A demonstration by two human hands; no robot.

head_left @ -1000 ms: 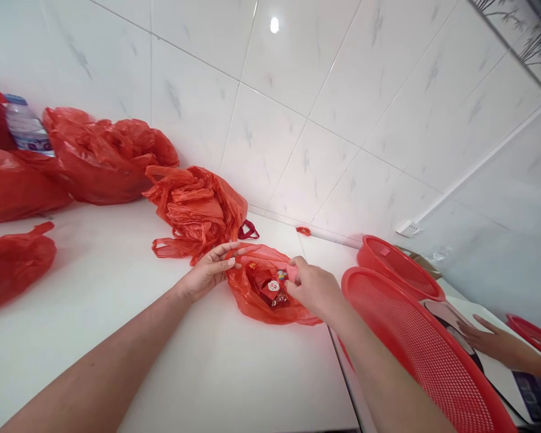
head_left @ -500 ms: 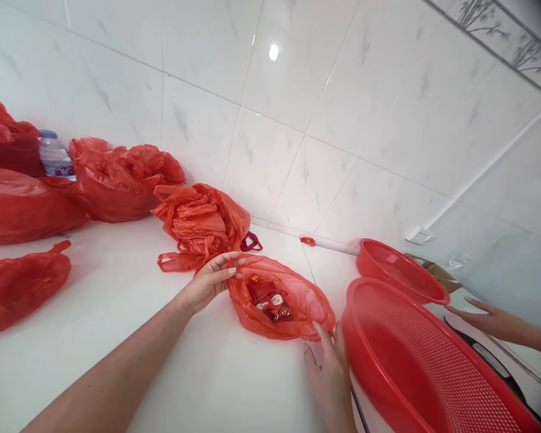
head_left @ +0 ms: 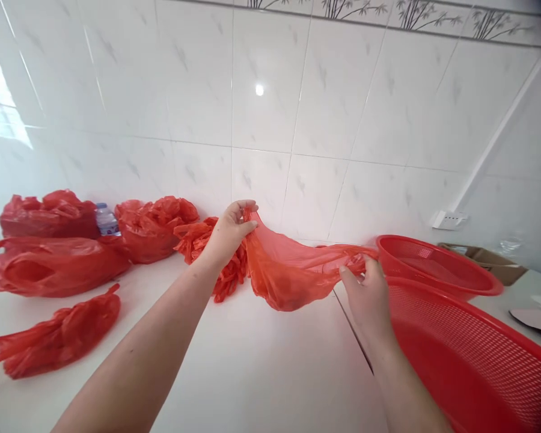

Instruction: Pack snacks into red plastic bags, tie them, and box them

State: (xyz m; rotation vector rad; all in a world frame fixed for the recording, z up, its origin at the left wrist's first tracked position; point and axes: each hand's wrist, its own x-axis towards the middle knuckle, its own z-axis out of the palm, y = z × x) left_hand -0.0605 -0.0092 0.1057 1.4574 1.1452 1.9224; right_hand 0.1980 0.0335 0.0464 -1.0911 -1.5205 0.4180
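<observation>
A red plastic bag [head_left: 293, 270] hangs stretched between my two hands above the white counter [head_left: 252, 373]. My left hand [head_left: 229, 230] pinches its left edge and holds it high. My right hand [head_left: 367, 288] grips the bag's right edge, lower, close to the rim of the large red mesh basket [head_left: 478, 361]. The bag sags in the middle and its contents are hidden.
Several more red plastic bags [head_left: 49, 264] lie along the wall at the left, with a water bottle [head_left: 106, 219] among them. A crumpled red bag [head_left: 202, 240] sits behind my left hand. A second red basket [head_left: 433, 264] stands at the back right, a cardboard box [head_left: 491, 264] behind it.
My right hand took hold of the bag's right edge and both hands lifted the bag off the counter. The view tilted up. The other person's hand at the right is out of view.
</observation>
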